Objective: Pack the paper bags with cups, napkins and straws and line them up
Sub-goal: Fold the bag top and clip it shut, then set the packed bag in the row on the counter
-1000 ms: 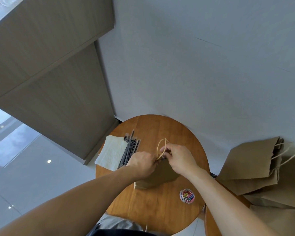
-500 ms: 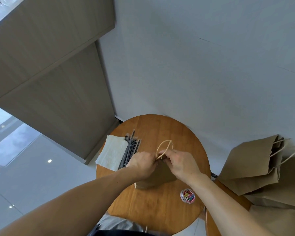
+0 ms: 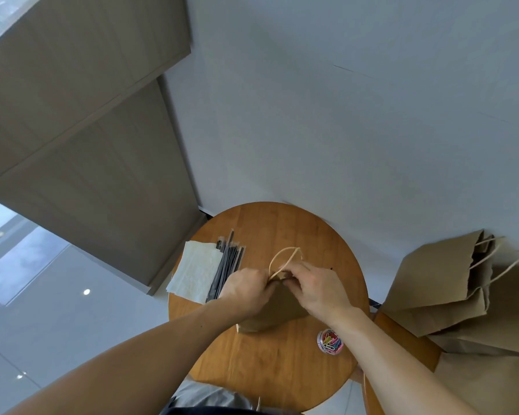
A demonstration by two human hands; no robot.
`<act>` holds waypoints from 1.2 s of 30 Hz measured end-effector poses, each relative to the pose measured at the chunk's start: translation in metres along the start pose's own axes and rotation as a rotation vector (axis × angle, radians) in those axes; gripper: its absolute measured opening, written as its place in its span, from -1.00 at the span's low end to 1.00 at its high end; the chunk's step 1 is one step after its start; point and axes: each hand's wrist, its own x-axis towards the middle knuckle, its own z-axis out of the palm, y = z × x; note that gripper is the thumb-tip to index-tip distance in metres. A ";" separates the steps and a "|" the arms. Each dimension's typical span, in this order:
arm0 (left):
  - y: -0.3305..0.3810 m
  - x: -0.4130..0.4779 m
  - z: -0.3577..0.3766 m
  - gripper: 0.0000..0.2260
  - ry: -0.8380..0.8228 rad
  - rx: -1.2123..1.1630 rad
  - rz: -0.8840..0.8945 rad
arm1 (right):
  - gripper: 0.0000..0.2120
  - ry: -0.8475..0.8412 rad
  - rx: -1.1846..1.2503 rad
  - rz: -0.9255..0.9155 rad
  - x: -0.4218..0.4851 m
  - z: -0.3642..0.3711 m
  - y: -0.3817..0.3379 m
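Pinching the top edge of the paper bag (image 3: 277,310) with both hands: my left hand (image 3: 244,290) and right hand (image 3: 315,287) were curled closed on its mouth at mid-table (image 3: 270,366). Bag stood tilted, long axis base-near-me to mouth-away, twine handles (image 3: 283,259) looping away from me. Napkins (image 3: 194,272) and straws (image 3: 226,265) lay left, paper-clip tub (image 3: 329,340) right, more bags (image 3: 450,283) far right. Versus half a second earlier, handles had leaned slightly right; hands barely shifted.
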 end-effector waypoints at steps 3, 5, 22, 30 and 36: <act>-0.008 -0.005 -0.007 -0.85 -0.039 -0.086 0.008 | -0.79 0.243 0.008 -0.024 -0.020 0.002 0.017; -0.022 -0.012 -0.005 -0.70 -0.090 -0.177 -0.029 | -0.65 0.255 -0.043 0.114 -0.034 0.001 0.034; -0.062 -0.064 -0.002 -0.69 0.043 -0.469 -0.302 | -0.91 0.125 0.578 0.688 -0.035 0.005 0.026; -0.093 -0.143 -0.075 -0.79 0.278 -0.716 -0.188 | -0.92 0.352 0.788 0.597 -0.011 -0.021 -0.079; -0.137 -0.227 -0.133 -0.74 0.537 -0.867 -0.145 | -0.94 0.427 0.905 0.449 0.023 -0.034 -0.203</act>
